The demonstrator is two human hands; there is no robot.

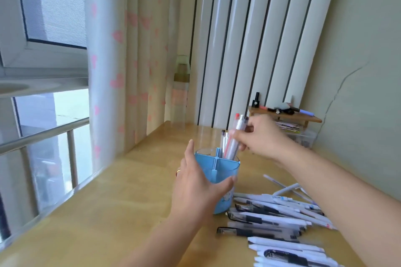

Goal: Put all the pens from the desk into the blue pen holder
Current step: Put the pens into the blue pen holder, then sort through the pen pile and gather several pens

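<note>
The blue pen holder, divided into compartments, stands on the wooden desk in the middle of the head view. My left hand wraps around its near side and grips it. My right hand is above and right of the holder, shut on a bunch of pens whose lower ends reach into the far right compartment. Other pens stand in that compartment behind them. A pile of several white and black pens lies on the desk to the right of the holder, under my right forearm.
A small wooden shelf with markers and a small bottle stands at the back right against the wall, over a clear box. A clear bottle stands at the back by the curtain. The window is on the left.
</note>
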